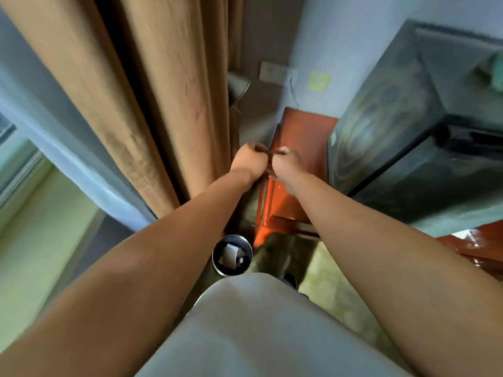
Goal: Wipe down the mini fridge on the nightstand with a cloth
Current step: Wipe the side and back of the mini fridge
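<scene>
Nearest the camera, at the bottom of the frame, is the person's grey garment [261, 330]. Both forearms reach up to the centre, where the left hand [249, 159] and right hand [285, 163] meet, fingers curled and pinching a small dark thing between them; it is too blurred to name. The mini fridge [402, 148] stands at right on the orange nightstand [299, 137], so it lies to the right of both hands, nearer the right one. A small bin [232, 255] is below.

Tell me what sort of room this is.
Probably a bedroom or hotel room: long tan curtains by a window, a red-orange nightstand carrying a dark mini fridge, and a small waste bin on the floor.
</scene>
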Demonstrator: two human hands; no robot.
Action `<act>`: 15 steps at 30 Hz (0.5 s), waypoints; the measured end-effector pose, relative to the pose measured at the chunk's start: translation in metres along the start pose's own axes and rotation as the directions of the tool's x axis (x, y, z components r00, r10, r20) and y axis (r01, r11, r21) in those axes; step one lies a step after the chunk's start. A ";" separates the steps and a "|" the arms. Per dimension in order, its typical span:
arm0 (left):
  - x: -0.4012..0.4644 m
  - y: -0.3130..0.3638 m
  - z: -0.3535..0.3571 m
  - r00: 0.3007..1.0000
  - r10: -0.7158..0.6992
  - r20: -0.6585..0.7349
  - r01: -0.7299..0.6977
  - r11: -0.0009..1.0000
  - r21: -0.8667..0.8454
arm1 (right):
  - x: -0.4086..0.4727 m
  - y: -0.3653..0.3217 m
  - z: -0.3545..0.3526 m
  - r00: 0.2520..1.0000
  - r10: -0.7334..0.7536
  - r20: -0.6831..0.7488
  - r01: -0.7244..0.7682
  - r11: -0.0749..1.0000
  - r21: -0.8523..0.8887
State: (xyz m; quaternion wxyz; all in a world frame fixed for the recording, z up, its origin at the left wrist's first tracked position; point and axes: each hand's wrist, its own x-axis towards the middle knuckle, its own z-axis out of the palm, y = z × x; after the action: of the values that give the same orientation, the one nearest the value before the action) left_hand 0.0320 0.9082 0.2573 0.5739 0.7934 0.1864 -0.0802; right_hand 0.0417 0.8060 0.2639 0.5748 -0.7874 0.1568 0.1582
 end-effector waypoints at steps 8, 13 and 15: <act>-0.018 0.112 0.012 0.971 0.239 0.012 -0.234 0.961 -0.144 | -0.018 -0.094 -0.081 0.962 -0.252 -0.102 0.259 0.964 0.058; -0.037 0.178 0.038 0.906 0.422 -0.001 -0.419 0.898 -0.138 | -0.033 -0.135 -0.141 0.892 -0.427 -0.147 0.439 0.896 0.059; -0.046 0.198 0.053 0.887 0.463 0.001 -0.458 0.879 -0.133 | -0.040 -0.144 -0.168 0.858 -0.484 -0.169 0.494 0.870 0.016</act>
State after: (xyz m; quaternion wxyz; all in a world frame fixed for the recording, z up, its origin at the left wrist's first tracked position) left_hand 0.0716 0.7950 0.4301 0.6295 0.7748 -0.0121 0.0577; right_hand 0.0787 0.6895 0.4529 0.6045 -0.7943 0.0019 -0.0610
